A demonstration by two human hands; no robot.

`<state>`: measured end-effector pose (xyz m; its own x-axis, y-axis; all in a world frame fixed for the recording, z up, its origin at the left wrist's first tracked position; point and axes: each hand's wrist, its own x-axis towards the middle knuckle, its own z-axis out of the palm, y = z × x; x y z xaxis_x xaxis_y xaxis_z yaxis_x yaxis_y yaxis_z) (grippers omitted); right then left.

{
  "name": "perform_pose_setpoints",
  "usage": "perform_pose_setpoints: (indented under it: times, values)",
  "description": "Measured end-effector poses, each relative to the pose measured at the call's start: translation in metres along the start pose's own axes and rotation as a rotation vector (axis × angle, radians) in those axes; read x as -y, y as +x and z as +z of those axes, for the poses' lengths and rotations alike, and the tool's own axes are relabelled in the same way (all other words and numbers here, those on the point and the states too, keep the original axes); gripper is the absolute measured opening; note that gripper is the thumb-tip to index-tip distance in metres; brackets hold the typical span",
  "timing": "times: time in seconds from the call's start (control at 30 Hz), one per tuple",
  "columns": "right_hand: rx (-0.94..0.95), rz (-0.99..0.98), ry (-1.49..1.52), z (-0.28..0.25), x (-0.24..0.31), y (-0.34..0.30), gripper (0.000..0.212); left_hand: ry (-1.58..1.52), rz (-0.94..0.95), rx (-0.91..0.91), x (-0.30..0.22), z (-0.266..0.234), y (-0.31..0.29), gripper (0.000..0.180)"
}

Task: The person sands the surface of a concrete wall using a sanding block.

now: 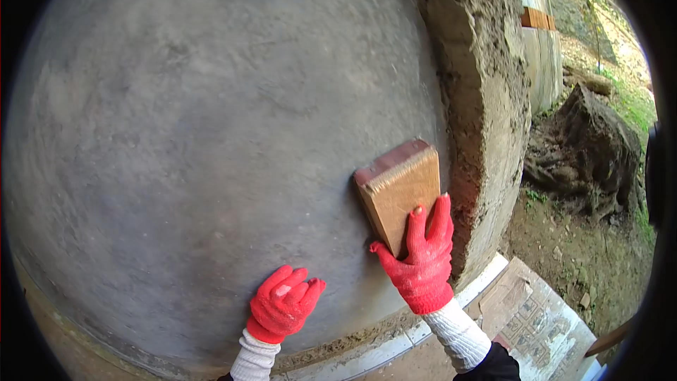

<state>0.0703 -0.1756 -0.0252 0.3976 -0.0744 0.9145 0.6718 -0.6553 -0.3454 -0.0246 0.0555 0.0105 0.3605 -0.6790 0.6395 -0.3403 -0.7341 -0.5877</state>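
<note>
My right hand, in a red knit glove with bare fingertips showing, grips the lower end of a wooden sanding block. A reddish-brown, sandpaper-like layer covers the block's far edge and the side toward the wall. The block lies tilted against the smooth grey plastered wall, close to its rough right-hand edge. Lower and to the left, my left hand, gloved the same way, is held near the wall with loosely bent fingers and nothing visible in it. Whether it touches the plaster I cannot tell.
A rough, raised cement edge runs down the wall's right side. Beyond it, a dark tree stump stands on bare soil. A stained printed sheet lies at the lower right, beside a pale tiled strip along the wall's foot.
</note>
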Motion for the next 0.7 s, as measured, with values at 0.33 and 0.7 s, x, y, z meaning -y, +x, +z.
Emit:
perform_pose_setpoints:
  times: [0.33,0.7]
  values:
    - [0.148,-0.046,-0.145,0.006,-0.031,-0.103,0.119,-0.112,-0.051,-0.116,-0.007,0.007,0.003,0.030]
    - [-0.196,-0.100,-0.164,-0.033,0.063,0.225,0.081,-0.285,-0.390,-0.307,-0.037,0.006,-0.002,0.036]
